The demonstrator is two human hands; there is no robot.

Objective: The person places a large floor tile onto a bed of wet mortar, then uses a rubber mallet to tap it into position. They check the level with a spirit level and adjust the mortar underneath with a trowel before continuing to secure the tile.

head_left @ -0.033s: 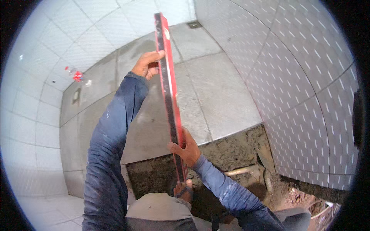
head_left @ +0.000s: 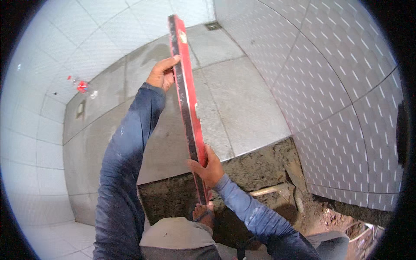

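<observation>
A long red spirit level [head_left: 191,106] with a black, scuffed edge is held up in front of me, tilted slightly left at its far end. My left hand [head_left: 162,74] grips its upper part, thumb on the black edge and fingers behind. Lower down, my right hand [head_left: 209,168] is closed round the bar, thumb across the black edge. The bar's near end comes down in front of my sandalled foot [head_left: 204,213]; whether they touch I cannot tell. Beneath lie grey floor tiles [head_left: 247,99], ending at a strip of rough wet mortar [head_left: 264,158].
A clear bottle with a red label [head_left: 82,86] lies by the white tiled wall on the left. A small floor drain [head_left: 213,26] sits in the far corner. Patterned wall tiles [head_left: 333,104] rise on the right. A trowel-like piece [head_left: 296,175] and pale pipe [head_left: 265,191] lie near the mortar.
The spirit level has rolled slightly, showing more of its red face. Both hands keep their hold. The whole view has shifted a little.
</observation>
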